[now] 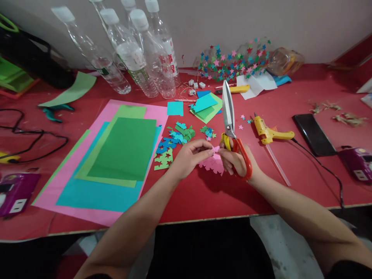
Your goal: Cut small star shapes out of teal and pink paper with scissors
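My left hand (193,157) pinches a small pink paper piece (215,150) between thumb and fingers, near the table's middle. On the piece's other side, my right hand (234,157) touches it with its fingertips while holding scissors (228,110) by their red and yellow handles. The scissor blades point up and look closed. Below the hands lies pink paper with a notched edge (211,164). Left of them are cut scraps in green and blue (167,145), and above them a little pile of paper stars (208,131).
Stacked coloured sheets (122,149) cover the left. Clear bottles (154,58) stand at the back, beside a star-covered bottle (232,62). A yellow glue gun (270,133), its cord and a phone (314,134) lie right. Purple boxes (357,162) (19,193) sit at both sides.
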### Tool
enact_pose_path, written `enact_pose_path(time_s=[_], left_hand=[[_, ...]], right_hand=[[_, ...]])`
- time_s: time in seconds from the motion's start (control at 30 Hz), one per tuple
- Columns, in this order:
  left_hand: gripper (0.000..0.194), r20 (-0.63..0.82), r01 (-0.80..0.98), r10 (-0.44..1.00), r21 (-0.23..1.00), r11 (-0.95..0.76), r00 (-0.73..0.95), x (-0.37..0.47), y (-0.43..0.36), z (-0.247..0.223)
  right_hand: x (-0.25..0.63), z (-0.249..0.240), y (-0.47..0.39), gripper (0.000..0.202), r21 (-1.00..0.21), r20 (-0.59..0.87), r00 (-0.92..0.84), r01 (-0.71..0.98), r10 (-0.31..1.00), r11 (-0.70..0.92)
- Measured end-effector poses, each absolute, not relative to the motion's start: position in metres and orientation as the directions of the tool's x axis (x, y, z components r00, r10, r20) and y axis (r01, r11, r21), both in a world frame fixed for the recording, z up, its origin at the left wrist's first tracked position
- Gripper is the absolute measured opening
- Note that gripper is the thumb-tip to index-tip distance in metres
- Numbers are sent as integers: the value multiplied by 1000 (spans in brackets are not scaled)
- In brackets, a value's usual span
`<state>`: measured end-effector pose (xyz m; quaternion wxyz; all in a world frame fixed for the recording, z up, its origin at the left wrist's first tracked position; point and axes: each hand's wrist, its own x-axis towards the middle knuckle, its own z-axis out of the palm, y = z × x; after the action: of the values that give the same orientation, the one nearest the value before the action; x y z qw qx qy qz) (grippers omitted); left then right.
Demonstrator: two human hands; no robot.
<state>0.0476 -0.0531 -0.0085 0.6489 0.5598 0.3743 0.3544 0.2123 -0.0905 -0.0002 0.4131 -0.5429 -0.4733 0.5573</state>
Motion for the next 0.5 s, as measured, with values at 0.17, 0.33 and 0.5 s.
enact_pose_path(time_s=[0.17,0.33,0.5], left_hand=[[12,-70,-25,887,995,92,456,48,-55,-7],[11,0,4,862,1000,-2,507,46,-54,-4],[10,5,24,873,1000,-20,488,46,-55,-5]], right_hand=[[211,0,-92,19,-978,-204,-58,46,977,-202],[213,-5,-88,25,-976,-185,-183,-78,966,-202],[213,-5,-88,26,-976,-210,-157,-26,965,-217]])
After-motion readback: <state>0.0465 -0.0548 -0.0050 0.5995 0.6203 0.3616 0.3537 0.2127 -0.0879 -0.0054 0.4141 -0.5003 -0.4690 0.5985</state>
